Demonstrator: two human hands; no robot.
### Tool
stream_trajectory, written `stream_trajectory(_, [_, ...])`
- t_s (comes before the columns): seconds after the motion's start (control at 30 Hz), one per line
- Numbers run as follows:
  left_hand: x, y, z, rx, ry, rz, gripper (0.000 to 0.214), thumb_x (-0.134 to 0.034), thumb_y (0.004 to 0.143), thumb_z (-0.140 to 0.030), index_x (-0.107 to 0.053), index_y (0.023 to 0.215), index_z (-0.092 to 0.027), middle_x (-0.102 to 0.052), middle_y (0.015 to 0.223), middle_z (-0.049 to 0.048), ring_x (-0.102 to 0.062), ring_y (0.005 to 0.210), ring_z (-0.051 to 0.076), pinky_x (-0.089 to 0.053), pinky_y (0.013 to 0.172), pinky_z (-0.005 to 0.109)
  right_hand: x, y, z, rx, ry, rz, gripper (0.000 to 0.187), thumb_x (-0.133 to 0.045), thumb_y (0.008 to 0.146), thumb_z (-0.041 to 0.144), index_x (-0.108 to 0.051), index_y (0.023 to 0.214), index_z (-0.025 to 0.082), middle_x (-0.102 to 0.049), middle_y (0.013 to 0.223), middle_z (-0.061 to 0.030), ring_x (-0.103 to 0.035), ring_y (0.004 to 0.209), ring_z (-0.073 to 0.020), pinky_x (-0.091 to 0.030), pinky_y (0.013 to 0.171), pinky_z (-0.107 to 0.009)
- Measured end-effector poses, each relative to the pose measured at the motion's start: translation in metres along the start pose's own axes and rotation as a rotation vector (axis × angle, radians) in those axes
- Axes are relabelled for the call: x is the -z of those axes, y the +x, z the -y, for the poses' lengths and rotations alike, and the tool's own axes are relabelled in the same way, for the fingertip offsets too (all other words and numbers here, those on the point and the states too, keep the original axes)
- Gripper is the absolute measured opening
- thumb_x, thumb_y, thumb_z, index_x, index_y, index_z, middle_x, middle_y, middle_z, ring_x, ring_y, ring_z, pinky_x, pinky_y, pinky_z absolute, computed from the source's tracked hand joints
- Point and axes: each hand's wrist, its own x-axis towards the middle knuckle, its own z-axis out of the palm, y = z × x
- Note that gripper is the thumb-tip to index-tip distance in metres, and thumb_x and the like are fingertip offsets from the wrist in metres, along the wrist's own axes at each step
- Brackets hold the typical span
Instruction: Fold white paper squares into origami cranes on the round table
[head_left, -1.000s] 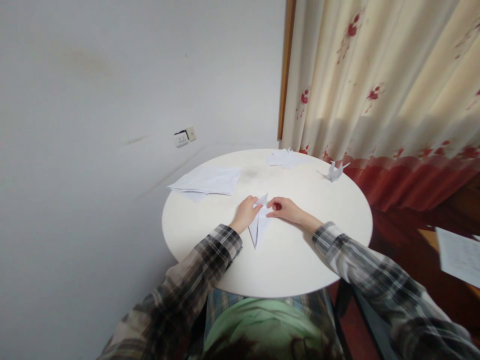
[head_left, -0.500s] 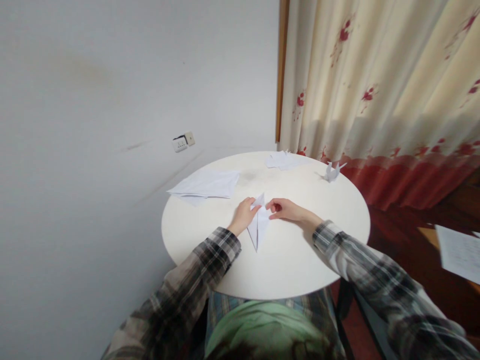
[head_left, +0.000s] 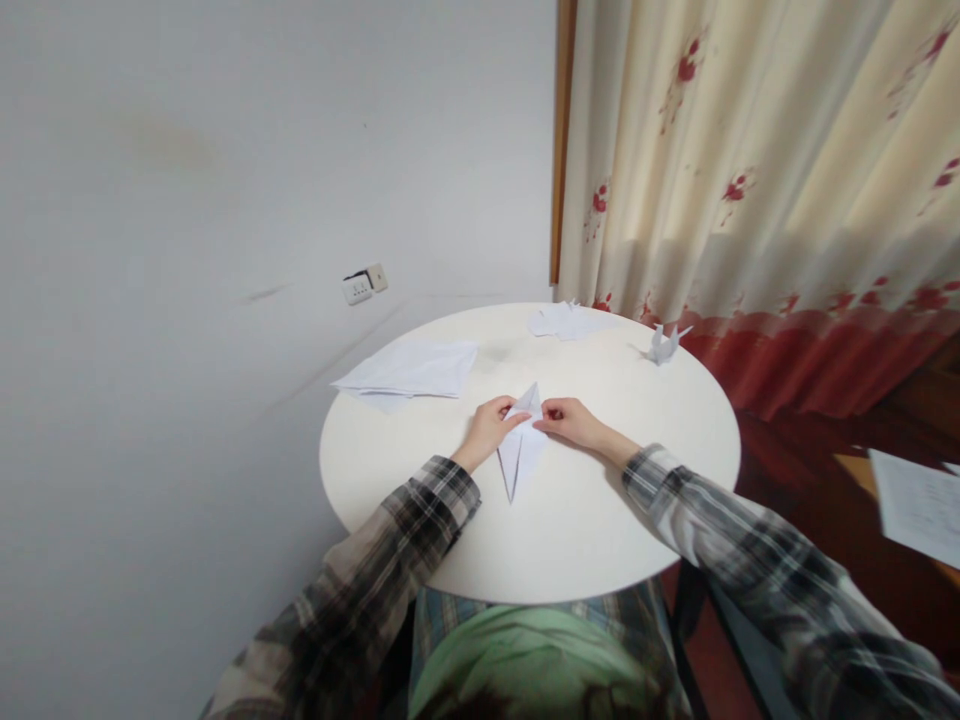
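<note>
Already narrowed to a diamond, the folded sheet lay on the worktop, left hand and right hand pinching its opposite edges. Folding looked partway: not yet opened out like the paper figure beyond.

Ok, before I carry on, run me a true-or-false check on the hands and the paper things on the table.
1. The left hand has its thumb on the folded paper. True.
2. The right hand is off the white table, down at the person's side. False: it is over the table, with its fingers at the folded paper's right edge.
3. A paper figure with upright points stands near the table's far right edge. True.
4. The folded paper lies beyond the paper figure. False: it is nearer the person, between the two hands.
5. Larger sheets of paper lie on the left part of the table. True.
</note>
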Motion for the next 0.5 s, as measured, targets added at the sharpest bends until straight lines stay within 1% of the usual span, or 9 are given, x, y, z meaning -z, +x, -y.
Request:
stream_trajectory(0.07, [0.0009,0.0019,0.0046,0.032,-0.015,-0.004,0.025,-0.063,0.065,-0.037,-0.062,0.075,-0.013,-0.063,0.071,0.0017,-0.057,0.066,0.014,-0.042,0.061,0.023,0.0027,0.0012,0.0,-0.019,-0.035,-0.083,0.025,-0.057,0.067,0.034,-0.045,0.055,0.016,-0.037,0.052,0.0062,-0.033,0.052,-0.0077,-0.026,0.051,-0.021])
stream_trajectory(0.17, [0.0021,0.0041,0.0097,0.062,0.01,-0.044,0.025,-0.064,0.063,-0.038,-0.063,0.069,-0.013,-0.063,0.066,0.0014,-0.056,0.062,0.013,-0.042,0.058,0.023,0.0056,0.0026,-0.0007,-0.051,-0.043,-0.186,0.02,-0.056,0.066,0.032,-0.049,0.058,0.015,-0.042,0.053,0.0052,-0.036,0.053,-0.0082,-0.029,0.052,-0.021])
stream_trajectory(0.2, [0.0022,0.0043,0.0105,0.073,0.018,-0.055,0.025,-0.064,0.063,-0.037,-0.063,0.068,-0.013,-0.063,0.064,0.0011,-0.055,0.06,0.013,-0.041,0.058,0.022,0.0059,0.0026,-0.0006,-0.051,-0.034,-0.191,0.019,-0.057,0.066,0.032,-0.051,0.059,0.015,-0.044,0.054,0.0046,-0.038,0.053,-0.0084,-0.03,0.053,-0.021])
stream_trajectory(0.27, [0.0018,0.0037,0.0108,0.093,0.025,-0.049,0.025,-0.065,0.062,-0.037,-0.064,0.066,-0.013,-0.063,0.062,0.0008,-0.055,0.058,0.012,-0.041,0.056,0.022,0.0052,0.0015,0.0006,-0.032,0.01,-0.155,0.019,-0.058,0.066,0.033,-0.056,0.064,0.014,-0.049,0.058,0.0032,-0.041,0.055,-0.009,-0.032,0.054,-0.021])
stream_trajectory(0.37, [0.0006,0.0019,0.0096,0.072,0.031,0.016,0.025,-0.065,0.063,-0.038,-0.064,0.065,-0.012,-0.063,0.061,0.0012,-0.055,0.058,0.012,-0.04,0.055,0.022,0.0025,-0.0008,0.004,-0.01,0.086,-0.082,0.027,-0.059,0.066,0.039,-0.061,0.072,0.012,-0.055,0.065,0.0009,-0.045,0.058,-0.0103,-0.034,0.055,-0.021])
stream_trajectory(0.43, [0.0,0.0012,0.009,0.051,0.032,0.055,0.026,-0.064,0.064,-0.038,-0.065,0.066,-0.012,-0.063,0.063,0.0016,-0.055,0.059,0.012,-0.04,0.057,0.022,0.0012,-0.0014,0.0051,-0.022,0.089,-0.096,0.03,-0.059,0.066,0.041,-0.061,0.07,0.011,-0.055,0.063,0.0007,-0.045,0.056,-0.0103,-0.034,0.053,-0.021])
stream_trajectory(0.5, [0.0001,0.0015,0.0088,0.051,0.031,0.065,0.025,-0.064,0.064,-0.038,-0.065,0.066,-0.013,-0.063,0.064,0.0019,-0.056,0.06,0.013,-0.041,0.058,0.023,0.0009,-0.0008,0.0039,-0.039,0.072,-0.142,0.029,-0.06,0.065,0.04,-0.061,0.067,0.011,-0.053,0.059,0.0013,-0.043,0.054,-0.0097,-0.033,0.051,-0.021])
